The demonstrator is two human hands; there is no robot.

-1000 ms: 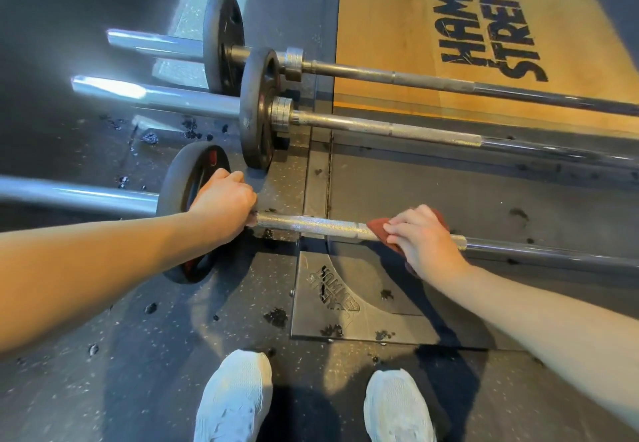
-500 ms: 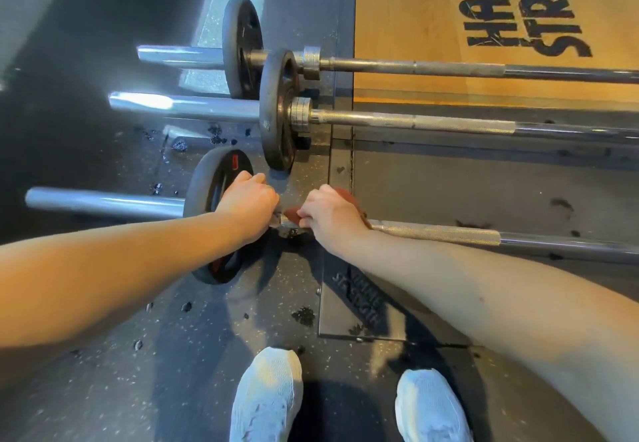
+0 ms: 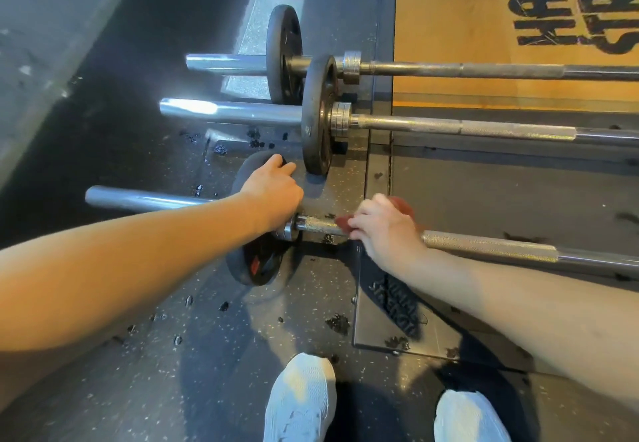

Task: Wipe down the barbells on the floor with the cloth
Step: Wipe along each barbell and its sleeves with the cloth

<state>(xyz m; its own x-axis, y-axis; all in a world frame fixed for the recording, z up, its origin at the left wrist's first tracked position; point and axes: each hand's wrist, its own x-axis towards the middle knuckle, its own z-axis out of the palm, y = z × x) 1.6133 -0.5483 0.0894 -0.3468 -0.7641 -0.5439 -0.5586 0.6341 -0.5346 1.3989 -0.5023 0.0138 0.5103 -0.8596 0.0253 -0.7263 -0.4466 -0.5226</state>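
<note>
Three barbells lie side by side on the floor. The nearest barbell (image 3: 484,246) runs left to right in front of me, with a black weight plate (image 3: 257,265) on its left sleeve. My left hand (image 3: 273,189) rests over the top of that plate, fingers curled on its rim. My right hand (image 3: 383,225) presses a reddish-brown cloth (image 3: 345,222) around the nearest bar's shaft, a short way right of its collar. The middle barbell (image 3: 449,127) and the far barbell (image 3: 484,69) lie beyond, each with a black plate.
A wooden lifting platform (image 3: 449,9) with black lettering fills the upper right. A dark metal plate (image 3: 397,331) is set in the rubber floor under the right forearm. Black rubber crumbs are scattered around. My white shoes (image 3: 301,396) stand at the bottom edge.
My right hand slid the cloth left along the nearest bar to the collar, then back slightly right. My left hand shifted from the collar up onto the plate's rim.
</note>
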